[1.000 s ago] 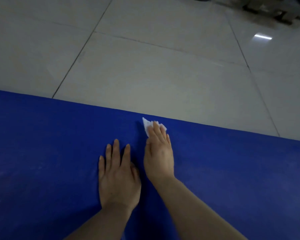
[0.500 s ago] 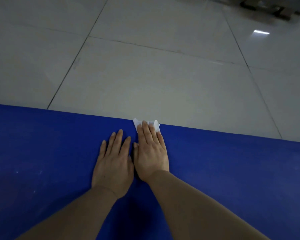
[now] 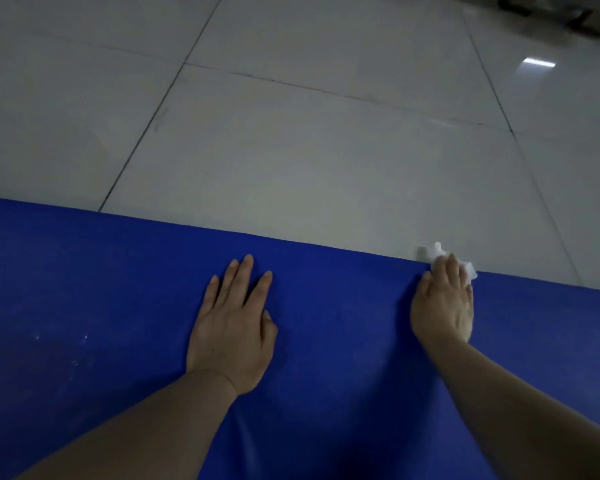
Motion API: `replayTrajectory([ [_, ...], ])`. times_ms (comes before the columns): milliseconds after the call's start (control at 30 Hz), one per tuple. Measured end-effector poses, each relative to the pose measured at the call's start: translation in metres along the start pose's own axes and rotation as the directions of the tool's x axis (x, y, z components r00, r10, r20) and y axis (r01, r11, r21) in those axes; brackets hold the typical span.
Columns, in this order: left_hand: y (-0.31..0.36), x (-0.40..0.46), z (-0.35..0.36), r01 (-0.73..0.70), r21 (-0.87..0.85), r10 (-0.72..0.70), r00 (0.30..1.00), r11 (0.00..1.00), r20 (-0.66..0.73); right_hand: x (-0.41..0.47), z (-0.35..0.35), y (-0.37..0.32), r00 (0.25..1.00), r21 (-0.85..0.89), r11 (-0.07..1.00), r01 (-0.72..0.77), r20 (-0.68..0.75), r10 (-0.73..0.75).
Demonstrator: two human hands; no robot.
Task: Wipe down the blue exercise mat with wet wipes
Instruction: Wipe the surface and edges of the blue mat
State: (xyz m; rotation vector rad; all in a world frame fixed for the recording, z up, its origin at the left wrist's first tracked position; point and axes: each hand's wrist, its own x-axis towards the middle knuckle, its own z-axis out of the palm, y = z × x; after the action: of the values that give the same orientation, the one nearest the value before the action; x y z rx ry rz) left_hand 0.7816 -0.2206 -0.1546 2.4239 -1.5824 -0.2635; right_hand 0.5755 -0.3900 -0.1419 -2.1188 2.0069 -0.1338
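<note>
The blue exercise mat (image 3: 101, 306) covers the lower half of the view, its far edge running across the middle. My left hand (image 3: 231, 327) lies flat on the mat with straight fingers, palm down. My right hand (image 3: 444, 299) presses a crumpled white wet wipe (image 3: 430, 252) onto the mat right at its far edge, fingers extended over it. Most of the wipe is hidden under the fingers; bits stick out past the fingertips and over the edge.
Beyond the mat lies a pale tiled floor (image 3: 309, 150) with dark grout lines. A dark object (image 3: 561, 12) sits on the floor at the top right. Small white specks (image 3: 59, 337) mark the mat on the left.
My right hand has slid the wipe to the right along the mat's far edge, away from my left hand. The left hand has stayed flat in about the same spot.
</note>
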Motion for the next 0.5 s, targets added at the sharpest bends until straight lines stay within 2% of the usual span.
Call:
replayTrajectory([
  [100, 0.0, 0.002, 0.002, 0.009, 0.033, -0.009, 1.0, 0.999, 0.013, -0.003, 0.011, -0.025, 1.0, -0.01, 1.0, -0.003, -0.012, 0.003],
  [233, 0.0, 0.002, 0.001, 0.007, 0.064, -0.009, 1.0, 0.998, 0.029, -0.032, 0.033, -0.095, 0.963, -0.013, 0.963, 0.269, -0.008, -0.269],
  [333, 0.0, 0.002, 0.0, 0.008, 0.044, -0.009, 1.0, 0.999, 0.026, -0.054, 0.048, -0.137, 0.869, 0.042, 0.873, 0.486, 0.079, -0.488],
  [400, 0.0, 0.002, -0.001, 0.006, 0.042, -0.007, 1.0, 0.999, 0.028, -0.057, 0.049, -0.141, 0.811, 0.105, 0.821, 0.561, 0.129, -0.571],
  [500, 0.0, 0.002, -0.001, 0.004, 0.046, -0.005, 1.0, 0.999, 0.022, -0.049, 0.038, -0.108, 0.784, 0.073, 0.796, 0.601, 0.138, -0.605],
])
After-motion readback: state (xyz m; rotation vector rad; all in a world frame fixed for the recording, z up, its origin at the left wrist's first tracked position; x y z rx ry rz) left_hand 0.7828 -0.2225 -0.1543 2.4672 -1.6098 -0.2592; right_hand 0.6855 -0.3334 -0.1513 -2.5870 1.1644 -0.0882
